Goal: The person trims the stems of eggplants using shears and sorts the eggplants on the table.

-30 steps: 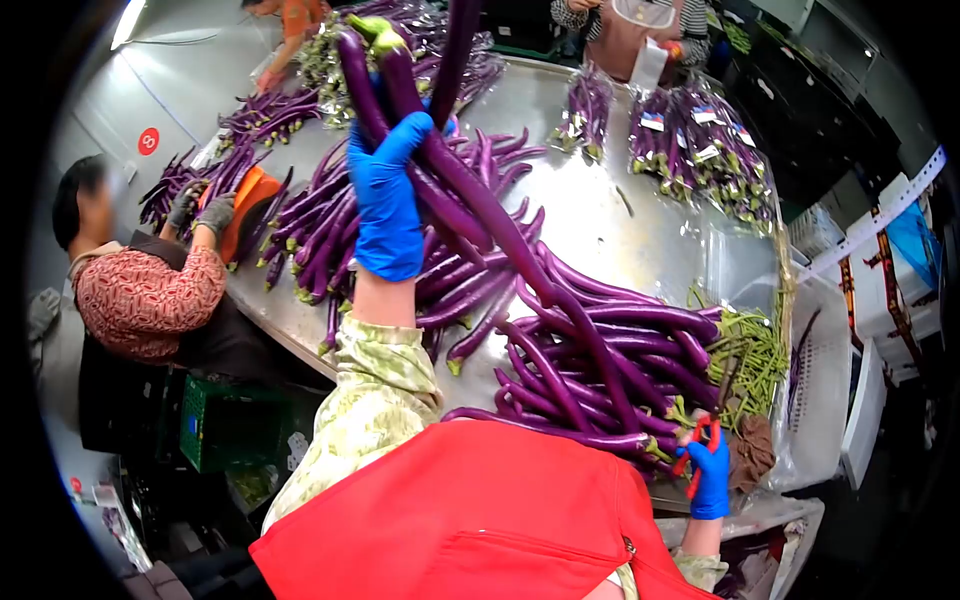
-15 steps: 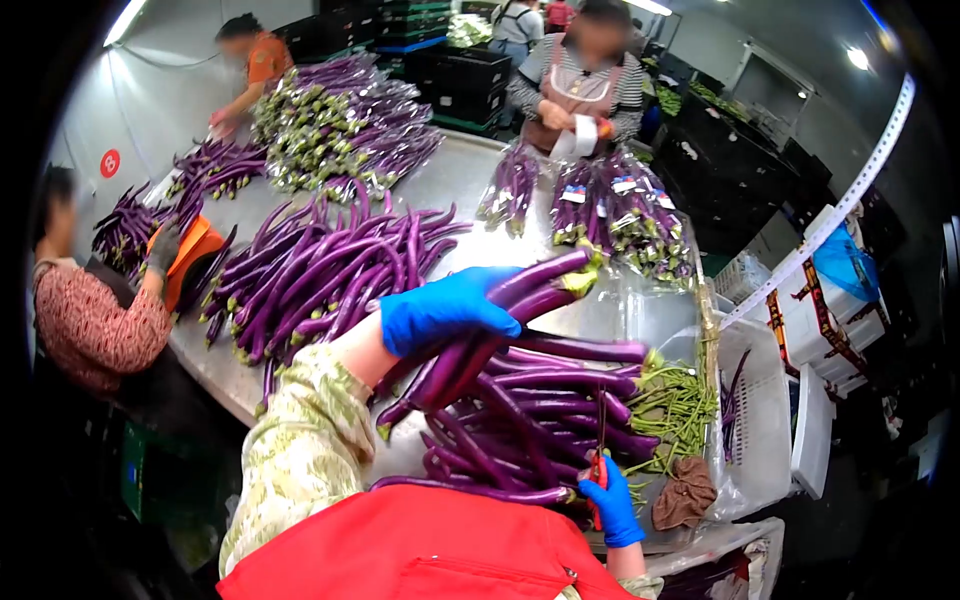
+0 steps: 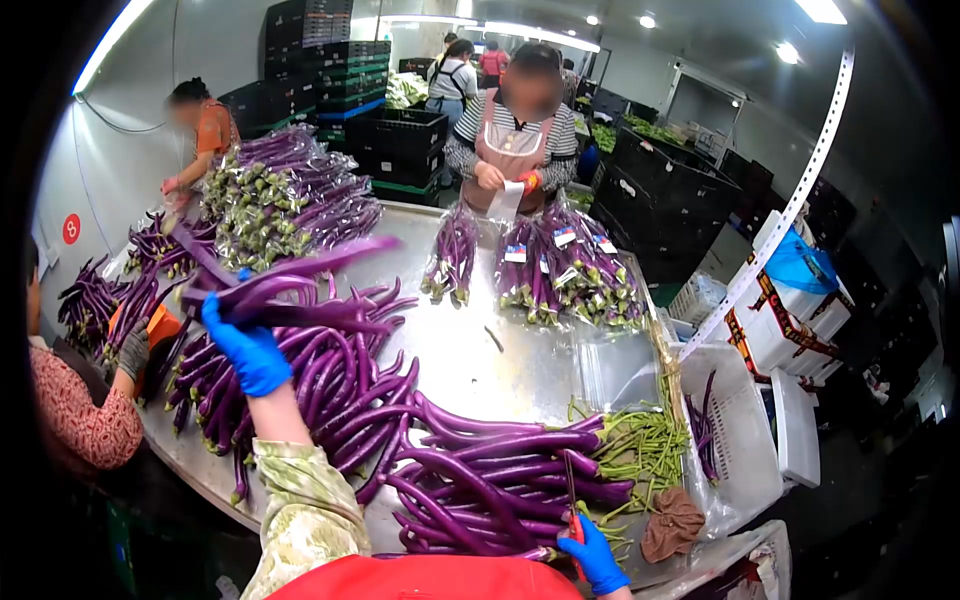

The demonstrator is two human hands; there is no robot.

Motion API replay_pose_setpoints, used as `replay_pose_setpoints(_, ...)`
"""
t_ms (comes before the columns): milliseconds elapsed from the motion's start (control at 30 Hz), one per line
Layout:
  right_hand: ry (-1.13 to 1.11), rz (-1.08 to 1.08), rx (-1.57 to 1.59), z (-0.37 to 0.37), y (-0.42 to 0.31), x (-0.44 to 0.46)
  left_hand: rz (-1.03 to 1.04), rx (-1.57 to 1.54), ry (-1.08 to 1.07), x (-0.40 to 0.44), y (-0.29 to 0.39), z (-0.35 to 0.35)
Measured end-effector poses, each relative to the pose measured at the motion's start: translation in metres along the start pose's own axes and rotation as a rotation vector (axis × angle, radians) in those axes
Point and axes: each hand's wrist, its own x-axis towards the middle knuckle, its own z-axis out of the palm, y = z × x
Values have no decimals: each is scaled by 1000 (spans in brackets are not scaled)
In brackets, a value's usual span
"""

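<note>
My left hand (image 3: 245, 345), in a blue glove, is closed around a few long purple eggplants (image 3: 330, 312), smeared by motion. It is over the left part of a large loose eggplant pile (image 3: 335, 375). Low on the right, my blue-gloved right hand (image 3: 598, 562) grips red-handled scissors (image 3: 576, 530), their blades pointing up. Beside the scissors lies a second eggplant pile (image 3: 490, 475), its fruits mostly sideways with stem ends to the right. Cut green stems (image 3: 650, 445) are heaped right of that pile.
Across the metal table (image 3: 470, 370), a co-worker (image 3: 515, 140) holds white labels behind bagged eggplants (image 3: 570, 265). More bagged eggplants (image 3: 290, 195) are stacked at the back left. A brown cloth (image 3: 672, 525) and white crate (image 3: 745, 460) are at right. Another person (image 3: 85, 405) works at left.
My left hand has carried its eggplants left and away from me, over the farther pile. My right hand stays low on the scissors. The whole view has shifted.
</note>
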Motion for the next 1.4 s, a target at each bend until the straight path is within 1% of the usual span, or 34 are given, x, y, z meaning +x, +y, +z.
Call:
replay_pose_setpoints(33,-3,-5,25,1,-1,2,26,-59,26,29,4,-32)
replay_pose_setpoints(67,5,-10,16,3,-3,1,61,-113,157,62,7,-71)
replay_pose_setpoints(100,-9,-13,-62,-3,6,5,96,-161,289,91,10,-108)
replay_pose_setpoints(167,41,-24,-160,-3,10,6,240,-110,519,120,8,-154)
replay_pose_setpoints(200,-2,-8,-164,-2,3,6,293,-30,640,131,4,-178)
replay_pose_setpoints(233,58,-45,-221,-12,28,11,347,53,759,137,-1,-201)
replay_pose_setpoints(267,39,-27,-214,-4,12,8,269,55,758,135,-6,-215)
replay_pose_setpoints(300,17,-14,-207,5,-4,5,226,63,708,132,-9,-220)
replay_pose_setpoints(367,57,-19,-246,-6,18,10,139,75,608,126,-14,-227)
replay_pose_setpoints(400,79,-22,-264,-9,24,9,120,128,628,129,-15,-232)
replay_pose_setpoints(500,140,-108,-185,-7,16,1,71,362,272,138,-16,-278)
replay_pose_setpoints(533,199,-137,-150,-3,11,-3,-168,130,414,93,2,-220)
replay_pose_setpoints(567,212,-158,-72,-2,4,-7,-233,67,496,71,7,-194)
replay_pose_setpoints(600,258,-133,-16,0,-4,-13,-275,66,552,54,8,-181)
replay_pose_setpoints(633,304,-105,41,-1,-8,-18,-317,73,578,37,6,-166)
replay_pose_setpoints(667,312,-137,37,-9,0,-19,-361,83,553,19,3,-154)
replay_pose_setpoints(700,349,-125,86,-11,-1,-22,-405,92,485,0,-2,-140)
replay_pose_setpoints(733,374,-122,170,-11,-7,-29,-516,109,139,1,-15,-162)
replay_pose_setpoints(767,433,-181,156,-20,5,-28,-577,145,-226,2,-28,-184)
replay_pose_setpoints(800,455,-178,195,-23,3,-32,-688,162,-259,-43,-19,-135)
replay_pose_setpoints(833,530,-230,182,-24,5,-33,-816,185,-287,-99,-19,-73)
replay_pose_setpoints(900,472,-261,257,-29,-2,-44,-892,415,-610,-143,-28,-43)
replay_pose_setpoints(967,529,-264,210,-39,7,-55,-888,671,-839,-187,-30,-17)
replay_pose_setpoints(1033,547,-267,258,-43,15,-63,-883,788,-1038,-217,-42,-8)
replay_pose_setpoints(1067,591,-244,275,-42,16,-68,-905,881,-1117,-227,-49,-5)
replay_pose_setpoints(1100,605,-237,297,-44,24,-69,-915,984,-1246,-232,-57,-4)
replay_pose_setpoints(1167,626,-235,338,-47,36,-67,-983,1037,-1340,-251,-78,-3)
replay_pose_setpoints(1200,675,-172,445,-41,22,-66,-1077,1096,-1331,-255,-91,0)
replay_pose_setpoints(1233,670,-179,463,-42,23,-64,-1092,1102,-1390,-261,-106,-1)
replay_pose_setpoints(1300,668,-186,498,-45,27,-60,-954,1123,-1635,-264,-147,-10)
replay_pose_setpoints(1400,674,-163,486,-47,25,-54,-1120,1104,-1809,-265,-199,-3)
